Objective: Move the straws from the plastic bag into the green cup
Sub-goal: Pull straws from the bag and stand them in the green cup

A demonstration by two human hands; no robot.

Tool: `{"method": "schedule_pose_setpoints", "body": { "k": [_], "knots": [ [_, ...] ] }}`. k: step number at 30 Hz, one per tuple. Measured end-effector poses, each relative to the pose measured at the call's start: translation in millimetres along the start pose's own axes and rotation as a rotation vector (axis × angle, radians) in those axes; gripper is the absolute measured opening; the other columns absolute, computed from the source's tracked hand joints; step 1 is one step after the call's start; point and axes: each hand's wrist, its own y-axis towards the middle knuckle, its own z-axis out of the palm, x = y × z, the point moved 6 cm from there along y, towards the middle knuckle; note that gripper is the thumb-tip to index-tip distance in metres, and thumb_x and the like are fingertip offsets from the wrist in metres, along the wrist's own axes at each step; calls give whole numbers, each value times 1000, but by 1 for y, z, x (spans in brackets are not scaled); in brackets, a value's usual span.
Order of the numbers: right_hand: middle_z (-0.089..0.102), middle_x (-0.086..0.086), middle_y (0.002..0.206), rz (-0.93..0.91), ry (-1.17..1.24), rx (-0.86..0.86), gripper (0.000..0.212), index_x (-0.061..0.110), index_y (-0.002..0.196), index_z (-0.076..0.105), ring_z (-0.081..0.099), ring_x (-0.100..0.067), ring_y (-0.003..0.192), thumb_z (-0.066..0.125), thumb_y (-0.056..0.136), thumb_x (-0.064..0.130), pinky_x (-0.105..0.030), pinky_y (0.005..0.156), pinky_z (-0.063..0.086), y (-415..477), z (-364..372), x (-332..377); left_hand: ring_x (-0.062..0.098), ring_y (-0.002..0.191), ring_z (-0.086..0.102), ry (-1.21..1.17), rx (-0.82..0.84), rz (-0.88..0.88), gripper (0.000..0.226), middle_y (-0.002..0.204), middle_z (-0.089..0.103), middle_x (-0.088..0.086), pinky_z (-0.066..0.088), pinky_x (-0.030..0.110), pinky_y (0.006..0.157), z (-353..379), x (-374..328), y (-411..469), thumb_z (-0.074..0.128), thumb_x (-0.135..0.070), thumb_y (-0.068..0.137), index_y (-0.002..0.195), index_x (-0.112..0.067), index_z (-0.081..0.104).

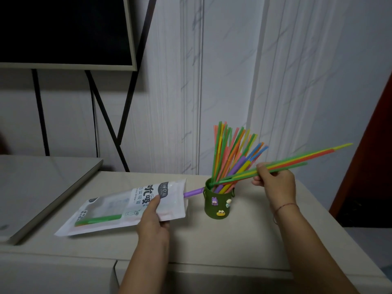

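Feeding a small bundle of straws (297,161) into the green cup (218,202) right now, centre-right of the frame. My right hand (273,181) pinches the bundle around mid-length, with the near tips just inside the cup's rim and the far ends slanting out toward the right edge of the frame. My left hand (152,213) grips the plastic bag (118,209) near its open end, lower left of centre, thumb on top of the print, with the bag lying on the pale countertop (212,240). One purple straw (193,192) pokes out of the bag mouth, and its tip either touches the cup's side or sits just beside it, can't tell which. Through the bag's clear window I can see a few more green straws (99,219) down at the closed end, with something orange under them. The cup already holds a big fan of coloured straws (231,149), most of them leaning right. Handling-wise, my guess is these weigh next to nothing. They're thin, bendy and smooth enough to slide past each other, and a hard squeeze would probably kink them. So I'd go with a light pinch near the middle, and tip the bundle upright before letting go. The cup looks small and top-heavy with that load, so a sideways poke could knock it over. The bag is floppy film and best held near the mouth.
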Motion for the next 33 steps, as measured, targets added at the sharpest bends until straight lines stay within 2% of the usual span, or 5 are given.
{"method": "schedule_pose_setpoints", "body": {
  "k": [3, 8, 21, 27, 33],
  "knots": [
    [61, 3, 43, 7, -3, -19, 11, 6, 80, 66, 62, -6, 41, 63, 86, 15, -33, 66, 57, 4, -9, -4, 13, 77, 63, -5, 1, -6, 52, 123, 64, 6, 55, 26, 43, 0, -1, 1, 67, -2, 83, 132, -13, 52],
    [65, -10, 60, -6, -111, 74, 19, 9, 71, 66, 65, -20, 54, 61, 86, 18, -31, 68, 54, -3, 10, -7, 13, 77, 63, 7, 5, -21, 53, 125, 64, 6, 55, 25, 41, 1, 3, 0, 67, -4, 83, 132, -13, 53],
    [66, -5, 65, 68, -264, 346, 11, 3, 88, 67, 60, -2, 41, 68, 82, 12, -13, 47, 48, -13, 62, -34, 14, 77, 63, 22, 3, -27, 53, 125, 64, 7, 55, 27, 42, 3, 5, -6, 68, -3, 82, 133, -12, 52],
    [68, -7, 71, 24, -81, 220, 9, 10, 86, 65, 66, -14, 54, 70, 81, 16, -26, 60, 55, -12, 37, -14, 14, 78, 64, 22, 18, -20, 53, 125, 64, 7, 55, 29, 48, 4, 5, -7, 68, -2, 82, 132, -13, 53],
    [65, -7, 64, -23, -78, 175, 6, 7, 83, 65, 64, -14, 53, 61, 87, 11, -15, 52, 52, -13, 32, -10, 15, 78, 64, 30, 21, -25, 54, 125, 64, 7, 55, 30, 47, 4, 7, -9, 68, -3, 82, 133, -13, 52]
  ]
}}
